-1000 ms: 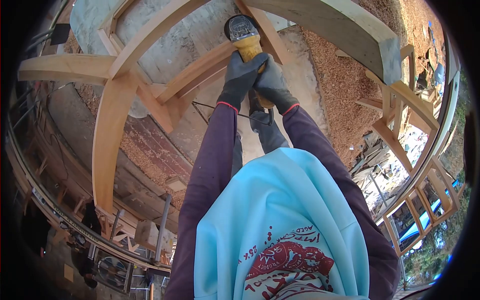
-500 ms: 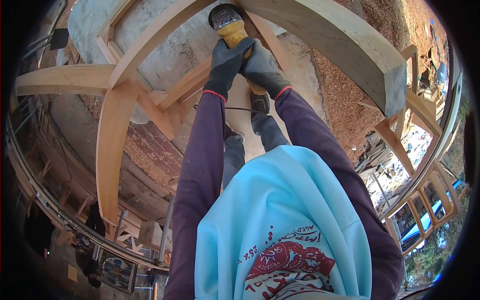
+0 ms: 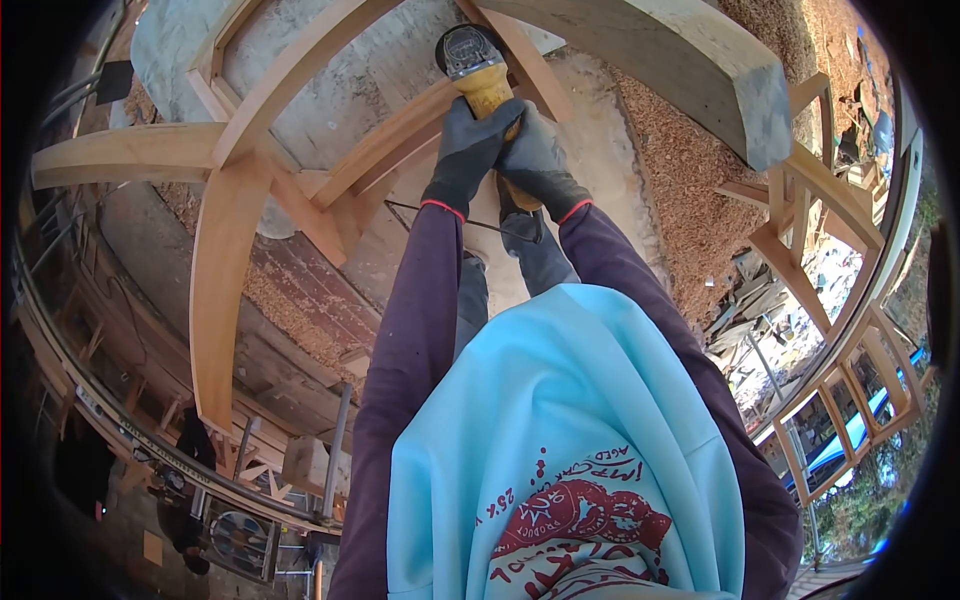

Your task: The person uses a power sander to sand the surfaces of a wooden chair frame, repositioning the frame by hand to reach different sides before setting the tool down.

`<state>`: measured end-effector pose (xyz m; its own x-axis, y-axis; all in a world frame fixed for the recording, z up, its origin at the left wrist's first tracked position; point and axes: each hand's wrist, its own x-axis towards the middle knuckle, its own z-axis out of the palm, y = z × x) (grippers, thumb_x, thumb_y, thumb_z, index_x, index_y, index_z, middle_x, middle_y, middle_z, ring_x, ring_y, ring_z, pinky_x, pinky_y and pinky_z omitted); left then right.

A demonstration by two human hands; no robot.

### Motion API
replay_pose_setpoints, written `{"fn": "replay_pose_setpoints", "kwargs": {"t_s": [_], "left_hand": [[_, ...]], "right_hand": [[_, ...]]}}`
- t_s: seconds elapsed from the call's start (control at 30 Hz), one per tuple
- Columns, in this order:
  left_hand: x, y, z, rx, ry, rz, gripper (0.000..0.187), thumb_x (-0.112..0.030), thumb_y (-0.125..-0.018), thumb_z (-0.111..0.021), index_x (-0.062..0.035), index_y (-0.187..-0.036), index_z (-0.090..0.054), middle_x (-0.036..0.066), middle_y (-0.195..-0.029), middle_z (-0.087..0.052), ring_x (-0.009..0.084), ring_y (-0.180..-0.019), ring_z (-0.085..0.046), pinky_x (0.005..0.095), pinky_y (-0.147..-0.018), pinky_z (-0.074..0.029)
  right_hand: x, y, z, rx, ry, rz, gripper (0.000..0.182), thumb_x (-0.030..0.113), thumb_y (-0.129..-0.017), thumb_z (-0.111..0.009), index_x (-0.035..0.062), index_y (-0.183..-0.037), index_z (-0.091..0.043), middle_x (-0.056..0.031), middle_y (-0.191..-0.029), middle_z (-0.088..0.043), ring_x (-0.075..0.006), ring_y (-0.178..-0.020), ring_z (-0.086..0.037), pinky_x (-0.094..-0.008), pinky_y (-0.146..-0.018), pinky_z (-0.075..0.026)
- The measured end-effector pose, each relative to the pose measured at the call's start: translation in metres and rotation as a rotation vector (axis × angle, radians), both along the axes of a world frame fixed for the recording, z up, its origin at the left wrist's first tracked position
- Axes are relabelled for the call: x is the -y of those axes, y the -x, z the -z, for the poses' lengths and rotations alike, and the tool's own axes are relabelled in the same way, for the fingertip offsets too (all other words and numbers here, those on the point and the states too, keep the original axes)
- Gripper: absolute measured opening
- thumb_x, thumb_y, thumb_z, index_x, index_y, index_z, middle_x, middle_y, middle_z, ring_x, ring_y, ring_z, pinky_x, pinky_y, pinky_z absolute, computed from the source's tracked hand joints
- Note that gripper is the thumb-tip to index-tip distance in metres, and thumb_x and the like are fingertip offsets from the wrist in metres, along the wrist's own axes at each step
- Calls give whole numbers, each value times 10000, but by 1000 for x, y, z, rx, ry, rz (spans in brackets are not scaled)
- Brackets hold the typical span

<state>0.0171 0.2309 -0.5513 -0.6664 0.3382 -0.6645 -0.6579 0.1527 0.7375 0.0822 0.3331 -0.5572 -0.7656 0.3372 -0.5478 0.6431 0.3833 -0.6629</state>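
Currently, a grey-gloved left hand (image 3: 472, 145) is clasping a yellow, barrel-bodied power grinder (image 3: 487, 88), a grey-gloved right hand (image 3: 541, 160) is gripping it too, and its round dark head (image 3: 468, 50) is showing beside a straight brown wooden beam's (image 3: 532, 68) left edge, contact unclear.

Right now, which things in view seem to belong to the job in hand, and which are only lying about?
Likely in the job:
yellow angle grinder, gripped by gloved left hand and gloved right hand
curved wooden frame close by; contact unclear

Likely just lying about:
wood shavings on the ground
scrap wood pile
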Motion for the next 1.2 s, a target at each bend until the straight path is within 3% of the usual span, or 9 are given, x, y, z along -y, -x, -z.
{"fn": "replay_pose_setpoints", "kwargs": {"t_s": [0.07,0.17,0.27,0.33,0.4,0.5,1.07,1.13,1.2], "left_hand": [[0,-11,2,-2,-12,-40,496,-287,-841,-817,31,-1170,-625,118,-1074,-722,199,-955,-715,331,-836,-566],[2,-24,12,-57,66,17,520,-280,-874,-798,10,-1259,-603,106,-1137,-697,184,-1000,-694,318,-867,-558],[6,-41,10,-30,75,20,521,-280,-873,-798,9,-1259,-601,103,-1128,-700,184,-989,-696,322,-867,-556],[11,-52,5,-36,94,-6,572,-345,-828,-824,30,-1197,-597,143,-1110,-714,237,-984,-717,364,-856,-562],[17,-62,5,-22,84,-26,517,-236,-869,-815,39,-1240,-583,107,-1112,-694,175,-985,-689,314,-846,-565],[27,-68,9,-24,20,-108,502,-211,-873,-816,48,-1232,-580,104,-1103,-688,167,-981,-686,299,-834,-568],[-4,-53,29,-62,119,-28,458,-277,-875,-797,19,-1182,-629,99,-1069,-712,173,-941,-702,315,-837,-561],[-1,-54,31,-83,131,-33,700,-481,-760,-835,12,-1196,-597,208,-1117,-717,339,-1038,-716,426,-895,-547],[3,-57,29,-91,109,-51,698,-492,-760,-829,7,-1188,-595,212,-1114,-714,350,-1041,-712,428,-896,-546]], "right_hand": [[1,-10,-2,-3,-2,9,687,383,-698,-893,25,-1171,-547,-236,-1071,-702,-426,-1044,-685,-470,-880,-535],[1,-22,-5,-5,-6,1,665,358,-703,-890,22,-1161,-544,-239,-1062,-701,-431,-1042,-683,-469,-870,-537],[7,-38,-9,25,10,21,632,323,-716,-881,24,-1159,-543,-241,-1059,-699,-437,-1041,-680,-471,-858,-537],[13,-51,-10,42,21,36,612,297,-728,-871,26,-1168,-544,-241,-1056,-699,-441,-1039,-678,-473,-852,-536],[18,-60,-5,28,35,34,607,289,-729,-871,30,-1175,-551,-242,-1063,-697,-439,-1041,-678,-474,-853,-535],[26,-61,-7,-6,69,15,607,289,-727,-870,25,-1175,-557,-244,-1076,-694,-437,-1044,-677,-474,-856,-535],[-4,-46,-1,-23,-19,-23,563,289,-755,-839,64,-1174,-538,-225,-1073,-698,-419,-1063,-680,-463,-862,-532],[-1,-46,2,4,4,-15,556,278,-754,-837,66,-1172,-537,-215,-1073,-699,-417,-1065,-680,-461,-865,-531],[0,-45,1,44,0,-29,555,279,-756,-836,61,-1168,-534,-213,-1072,-701,-418,-1065,-682,-465,-864,-531]]}}
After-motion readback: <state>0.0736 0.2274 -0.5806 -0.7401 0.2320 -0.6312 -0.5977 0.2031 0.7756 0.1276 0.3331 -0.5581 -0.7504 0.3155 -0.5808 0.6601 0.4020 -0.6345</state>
